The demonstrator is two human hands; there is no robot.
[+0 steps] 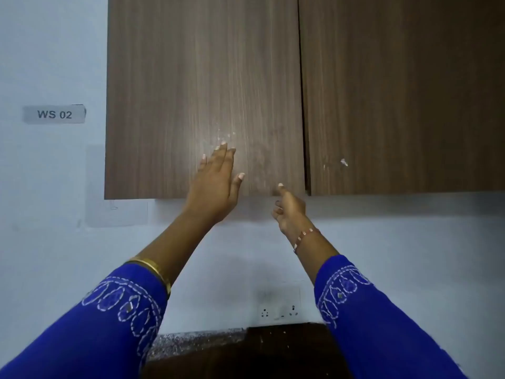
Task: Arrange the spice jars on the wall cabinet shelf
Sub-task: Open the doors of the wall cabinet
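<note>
The left hand (216, 184) was up with its fingers (222, 157) straight and close together, thumb held a little apart, laid flat on or just off the left cabinet door (191, 91); contact could not be told for sure. The right hand (289, 212) sat lower, at the bottom edge of that same door near the seam, one fingertip (280, 185) lifted toward the edge and the others loosely curled. Nothing was gripped in either hand, as far as could be seen.

Outward from there: both doors, left and right door (404, 91), were shut, faces flush, a thin dark gap between them. No handle showed, so the bottom edge looked like the way in. The spice jars and the shelf were not in view at all, presumably behind the wood or off camera; where they stood could not be told.

The step in hand looked like opening the cabinet, the task barely begun. To do it well, the right fingers should hook under the lower lip close to the seam and draw outward, while the left palm comes off the panel so it does not hold the door shut. Head and arms should keep out of the door's swing.

Around it all were the pale wall with a "WS 02" label (54, 114), a wall socket (278, 310) below, and a dark countertop (246, 356) at the bottom.
</note>
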